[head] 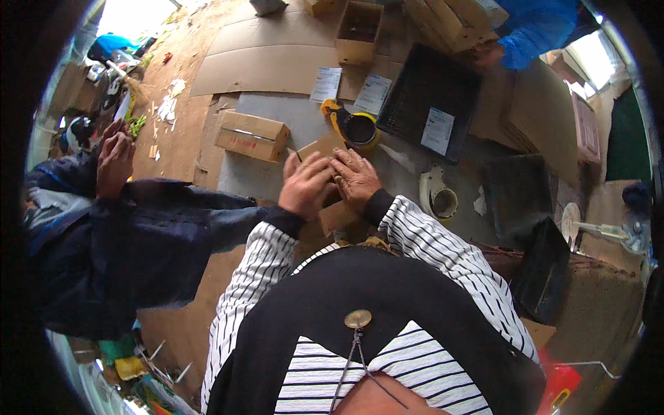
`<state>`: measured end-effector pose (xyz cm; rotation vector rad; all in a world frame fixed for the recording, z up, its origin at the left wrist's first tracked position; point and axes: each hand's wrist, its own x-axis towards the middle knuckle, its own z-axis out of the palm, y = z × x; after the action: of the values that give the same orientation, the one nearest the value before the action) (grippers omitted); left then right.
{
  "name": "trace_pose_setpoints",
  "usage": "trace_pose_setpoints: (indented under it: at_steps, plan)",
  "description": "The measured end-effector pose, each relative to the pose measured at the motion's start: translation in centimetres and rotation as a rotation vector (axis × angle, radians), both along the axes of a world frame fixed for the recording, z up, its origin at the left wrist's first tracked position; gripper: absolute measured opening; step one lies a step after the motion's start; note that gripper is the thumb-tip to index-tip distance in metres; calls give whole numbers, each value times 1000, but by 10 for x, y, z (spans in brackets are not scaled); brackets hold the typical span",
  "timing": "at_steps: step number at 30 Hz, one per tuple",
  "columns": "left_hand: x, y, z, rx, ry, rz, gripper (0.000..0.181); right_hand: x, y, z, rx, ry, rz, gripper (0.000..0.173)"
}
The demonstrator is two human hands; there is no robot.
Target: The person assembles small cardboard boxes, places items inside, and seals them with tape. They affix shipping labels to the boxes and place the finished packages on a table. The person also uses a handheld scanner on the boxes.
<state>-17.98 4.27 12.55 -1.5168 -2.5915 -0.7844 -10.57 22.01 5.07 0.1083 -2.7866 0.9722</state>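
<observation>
A small cardboard box with raised flaps lies before me at the table's near edge. On its left side rests my left hand, its fingers bent over the cardboard. My right hand presses on the right side of the box, its fingertips close to those of my left. Just beyond my right hand is a yellow and black tape dispenser. A taped cardboard box with red print lies to the left. Part of the box is hidden by my hands.
Right of the dispenser are a black plastic tray with a printed sheet and a whitish tape dispenser. An open carton stands at the far side. One person's dark sleeves are at left; another's blue sleeve is at far right.
</observation>
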Motion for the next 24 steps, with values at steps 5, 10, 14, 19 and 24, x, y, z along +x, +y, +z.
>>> trace_pose_setpoints:
  at_steps: [5, 10, 14, 19, 24]
  plan:
    - [-10, -30, -63, 539, -457, 463, 50, -2, -1, -11, -129, 63, 37, 45]
    - [-7, -4, -94, 903, -1182, 313, 61, -4, -7, -14, -195, 66, 6, 44]
    - [-25, -3, -108, 826, -993, 298, 65, -6, -22, -18, -113, 171, -47, 43]
    - [-30, -1, -112, 809, -958, 350, 58, -1, -24, -6, -106, 59, -70, 49]
    - [-26, 18, -96, 529, -570, 506, 56, 1, -31, 8, -63, -46, -93, 53]
